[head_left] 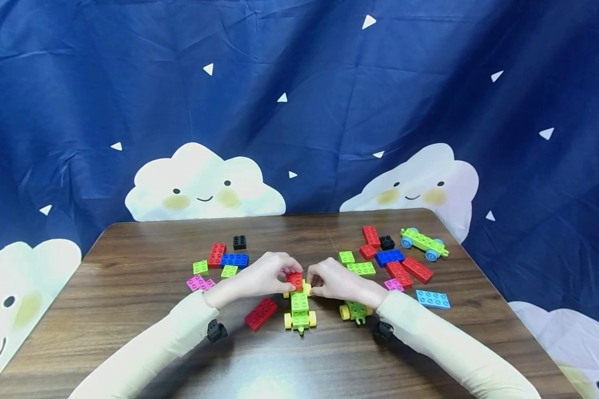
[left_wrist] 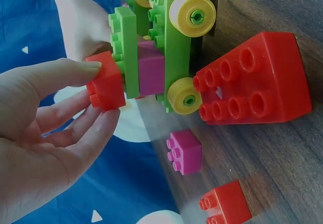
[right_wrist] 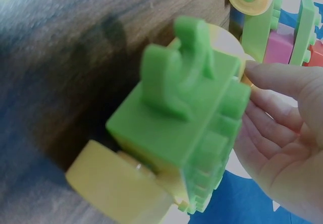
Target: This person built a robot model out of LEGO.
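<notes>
A green toy car base (head_left: 300, 321) with yellow wheels stands between the hands. A pink brick (left_wrist: 150, 67) sits on it, and a green plate (left_wrist: 130, 52) lies on top of that. My left hand (head_left: 272, 274) pinches a small red brick (left_wrist: 107, 82) against the far end of the plate, thumb on one side and fingers on the other. At the car's far right wheel, my right hand (head_left: 331, 281) has its thumb and fingers curled round the wheel, which is mostly hidden. A second green car base (right_wrist: 166, 118) with yellow wheels stands under the right wrist.
A large red brick (head_left: 261, 314) lies left of the car. Loose bricks in several colours lie at the left, among them a blue brick (head_left: 234, 260). More lie at the right, near a light-blue plate (head_left: 432, 299) and a green car base with blue wheels (head_left: 424, 244).
</notes>
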Demonstrator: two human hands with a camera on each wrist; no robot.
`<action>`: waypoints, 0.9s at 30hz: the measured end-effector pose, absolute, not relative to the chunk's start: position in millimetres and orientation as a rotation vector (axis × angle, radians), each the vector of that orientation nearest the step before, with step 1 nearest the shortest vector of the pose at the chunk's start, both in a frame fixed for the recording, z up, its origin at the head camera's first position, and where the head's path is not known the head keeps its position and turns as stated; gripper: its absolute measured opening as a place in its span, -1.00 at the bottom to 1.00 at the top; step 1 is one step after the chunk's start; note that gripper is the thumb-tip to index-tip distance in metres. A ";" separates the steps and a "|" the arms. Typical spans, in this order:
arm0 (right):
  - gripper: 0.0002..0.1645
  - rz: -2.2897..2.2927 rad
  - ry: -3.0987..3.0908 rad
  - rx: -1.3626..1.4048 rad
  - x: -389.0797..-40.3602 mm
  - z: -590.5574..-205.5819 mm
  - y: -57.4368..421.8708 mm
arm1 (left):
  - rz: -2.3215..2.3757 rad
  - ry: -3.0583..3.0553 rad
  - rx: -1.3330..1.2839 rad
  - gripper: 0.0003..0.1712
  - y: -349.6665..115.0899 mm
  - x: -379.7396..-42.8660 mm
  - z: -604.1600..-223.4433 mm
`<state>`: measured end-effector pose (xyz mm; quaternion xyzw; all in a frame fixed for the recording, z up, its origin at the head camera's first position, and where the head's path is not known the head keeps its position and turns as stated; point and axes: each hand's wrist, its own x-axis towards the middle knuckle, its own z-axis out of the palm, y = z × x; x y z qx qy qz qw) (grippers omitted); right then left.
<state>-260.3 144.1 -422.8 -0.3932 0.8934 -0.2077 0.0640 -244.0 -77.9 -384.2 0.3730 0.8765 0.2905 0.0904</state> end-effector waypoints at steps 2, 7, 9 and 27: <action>-0.93 -0.628 2.696 -1.184 -260.1 -422.8 143.9 | 0.869 2.603 1.108 -0.64 -76.9 -243.2 -384.2; -0.93 -0.628 2.700 -1.184 -259.9 -423.1 143.5 | 0.881 2.600 1.145 -0.67 -74.9 -242.2 -385.7; -0.94 -0.627 2.703 -1.184 -259.9 -423.2 143.6 | 0.880 2.604 1.144 -0.68 -74.4 -242.5 -386.9; -0.93 -0.617 2.714 -1.183 -261.2 -425.1 143.6 | 0.858 2.684 1.144 -0.71 -70.4 -240.7 -386.9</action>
